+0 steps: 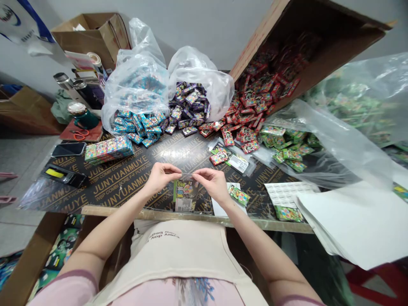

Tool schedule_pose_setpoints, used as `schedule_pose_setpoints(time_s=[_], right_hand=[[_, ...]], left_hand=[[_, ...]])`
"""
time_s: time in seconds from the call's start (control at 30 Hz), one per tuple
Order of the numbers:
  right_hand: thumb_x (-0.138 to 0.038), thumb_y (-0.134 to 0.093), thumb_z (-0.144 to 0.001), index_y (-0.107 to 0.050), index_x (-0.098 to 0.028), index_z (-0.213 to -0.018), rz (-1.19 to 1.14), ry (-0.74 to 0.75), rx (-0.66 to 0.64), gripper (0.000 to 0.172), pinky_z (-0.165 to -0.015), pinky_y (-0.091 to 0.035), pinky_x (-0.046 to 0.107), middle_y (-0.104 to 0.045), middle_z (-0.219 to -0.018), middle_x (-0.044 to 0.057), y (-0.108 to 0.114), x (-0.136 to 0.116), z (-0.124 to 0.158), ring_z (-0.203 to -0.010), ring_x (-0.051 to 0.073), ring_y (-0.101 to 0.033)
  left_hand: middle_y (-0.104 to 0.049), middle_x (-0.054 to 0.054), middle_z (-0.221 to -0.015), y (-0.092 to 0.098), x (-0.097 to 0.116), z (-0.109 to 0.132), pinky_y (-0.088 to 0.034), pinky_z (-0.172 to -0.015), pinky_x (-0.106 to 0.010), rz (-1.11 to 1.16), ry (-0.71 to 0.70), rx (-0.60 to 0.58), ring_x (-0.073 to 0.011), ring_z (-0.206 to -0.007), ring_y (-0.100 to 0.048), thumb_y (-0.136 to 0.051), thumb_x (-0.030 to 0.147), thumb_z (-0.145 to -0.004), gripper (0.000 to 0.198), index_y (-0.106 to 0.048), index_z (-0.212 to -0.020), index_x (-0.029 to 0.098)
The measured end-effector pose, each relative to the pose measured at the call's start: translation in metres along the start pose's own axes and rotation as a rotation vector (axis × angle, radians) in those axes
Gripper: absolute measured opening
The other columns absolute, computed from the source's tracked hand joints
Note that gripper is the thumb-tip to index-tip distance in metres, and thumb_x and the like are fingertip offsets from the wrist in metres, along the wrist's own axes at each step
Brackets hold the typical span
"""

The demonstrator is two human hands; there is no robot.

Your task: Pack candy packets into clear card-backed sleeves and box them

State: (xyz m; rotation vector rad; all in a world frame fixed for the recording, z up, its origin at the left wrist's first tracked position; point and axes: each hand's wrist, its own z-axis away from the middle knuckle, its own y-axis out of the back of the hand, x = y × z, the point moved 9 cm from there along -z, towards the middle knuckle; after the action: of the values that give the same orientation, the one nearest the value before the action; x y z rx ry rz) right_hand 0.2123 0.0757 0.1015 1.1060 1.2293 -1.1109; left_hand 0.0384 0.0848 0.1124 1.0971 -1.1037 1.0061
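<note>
Near the front edge of the dark printed table, a clear plastic bag [185, 195] holds a green printed card with a pale label. My left hand [163, 176] pinches the bag's top edge at its left side. At the right side of the same edge, the fingertips of my right hand [212, 182] are pressed together on the plastic. Just right of my right wrist, a green packet [239, 194] lies on a white sheet [219, 209]. Beyond my right hand, a red packet [219, 158] rests on other bagged cards [238, 162].
Piles of blue [140, 127], purple [191, 102], red [247, 106] and green packets [291, 148] line the back. A stack of boxes [108, 148], a phone [68, 149] and a tape dispenser [63, 175] lie left. White paper [357, 221] and a sticker sheet [285, 194] are right.
</note>
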Motion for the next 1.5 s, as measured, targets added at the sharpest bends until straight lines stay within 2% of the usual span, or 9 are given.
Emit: schedule_pose_setpoints(time_s=[0.23,0.47,0.6,0.73,0.83,0.97,1.1,1.33,1.5], right_hand=[[-0.036,-0.075,-0.070,-0.074,-0.022,-0.088,0.063,0.051,-0.055,0.022,-0.071,-0.057,0.035,-0.074,-0.088,0.006,0.003,0.005,0.012,-0.079,0.022,-0.068],[-0.035,-0.065,-0.081,-0.074,-0.028,-0.089,0.194,0.236,0.065,0.014,-0.091,-0.051,0.043,-0.073,-0.096,0.005,0.000,0.002,0.013,-0.092,0.024,-0.066],[-0.045,-0.061,-0.083,-0.058,-0.028,-0.125,0.087,0.228,-0.044,0.046,-0.089,-0.051,0.040,-0.065,-0.118,0.007,-0.031,0.004,-0.054,-0.101,0.023,-0.064],[-0.042,-0.070,-0.075,-0.042,-0.020,-0.138,0.439,0.386,-0.091,0.072,-0.100,-0.041,0.046,-0.047,-0.139,0.015,-0.086,0.017,-0.138,-0.125,0.030,-0.047],[-0.028,-0.065,-0.078,-0.048,-0.012,-0.132,0.829,0.446,-0.112,0.059,-0.101,-0.037,0.048,-0.046,-0.138,0.020,-0.131,0.032,-0.192,-0.126,0.033,-0.043],[-0.010,-0.048,-0.084,-0.056,-0.006,-0.120,1.041,0.503,-0.176,0.038,-0.093,-0.041,0.040,-0.059,-0.119,0.021,-0.164,0.026,-0.231,-0.109,0.029,-0.054],[-0.009,-0.040,-0.088,-0.061,-0.010,-0.114,1.052,0.557,-0.259,0.033,-0.090,-0.042,0.037,-0.066,-0.104,0.017,-0.165,0.020,-0.207,-0.098,0.025,-0.058],[-0.032,-0.051,-0.090,-0.059,-0.017,-0.121,0.926,0.766,-0.440,0.036,-0.084,-0.044,0.041,-0.065,-0.104,0.015,-0.130,0.020,-0.042,-0.095,0.026,-0.058],[-0.048,-0.071,-0.072,-0.037,-0.022,-0.141,0.795,0.610,-0.442,0.082,-0.104,-0.031,0.050,-0.041,-0.142,0.017,-0.080,0.002,-0.013,-0.132,0.034,-0.037]], left_hand=[[-0.072,-0.009,-0.079,-0.007,0.029,0.016,-0.052,-0.072,-0.031,-0.309,-0.341,-0.054,-0.0192,-0.072,-0.066,-0.068,0.023,-0.071,0.010,-0.073,-0.064,0.018],[-0.074,-0.009,-0.081,-0.005,0.019,0.006,-0.052,-0.079,-0.035,-0.174,-0.258,-0.011,-0.0223,-0.079,-0.068,-0.071,0.030,-0.073,0.010,-0.075,-0.071,0.021],[-0.074,-0.007,-0.082,0.060,-0.002,0.010,-0.052,-0.081,-0.034,-0.052,-0.226,0.420,-0.0209,-0.080,-0.067,-0.073,0.032,-0.070,0.013,-0.074,-0.074,0.019],[-0.071,-0.004,-0.079,0.129,-0.068,0.051,-0.053,-0.077,-0.034,-0.108,-0.006,0.817,-0.0202,-0.077,-0.065,-0.069,0.034,-0.073,0.017,-0.072,-0.080,0.018],[-0.069,-0.004,-0.075,0.153,-0.106,0.083,-0.053,-0.071,-0.037,-0.150,0.047,0.864,-0.0227,-0.072,-0.064,-0.074,0.030,-0.067,0.013,-0.071,-0.076,0.021],[-0.066,-0.007,-0.100,0.169,-0.113,0.102,-0.051,-0.078,-0.037,-0.161,-0.012,0.908,-0.0282,-0.095,-0.060,-0.080,0.028,-0.062,0.029,-0.072,-0.090,0.025],[-0.067,-0.010,-0.100,0.155,-0.108,0.064,-0.053,-0.081,-0.036,0.056,0.054,0.792,-0.0248,-0.093,-0.063,-0.076,0.038,-0.067,0.033,-0.069,-0.093,0.019],[-0.068,-0.004,-0.077,0.059,-0.099,-0.013,-0.051,-0.063,-0.024,0.635,0.262,0.419,-0.0142,-0.068,-0.063,-0.076,0.046,-0.060,0.043,-0.063,-0.084,0.013],[-0.065,0.000,-0.070,0.001,-0.087,-0.011,-0.045,-0.055,-0.022,0.545,0.361,-0.074,-0.0100,-0.055,-0.056,-0.077,0.036,-0.063,0.040,-0.067,-0.092,0.012]])
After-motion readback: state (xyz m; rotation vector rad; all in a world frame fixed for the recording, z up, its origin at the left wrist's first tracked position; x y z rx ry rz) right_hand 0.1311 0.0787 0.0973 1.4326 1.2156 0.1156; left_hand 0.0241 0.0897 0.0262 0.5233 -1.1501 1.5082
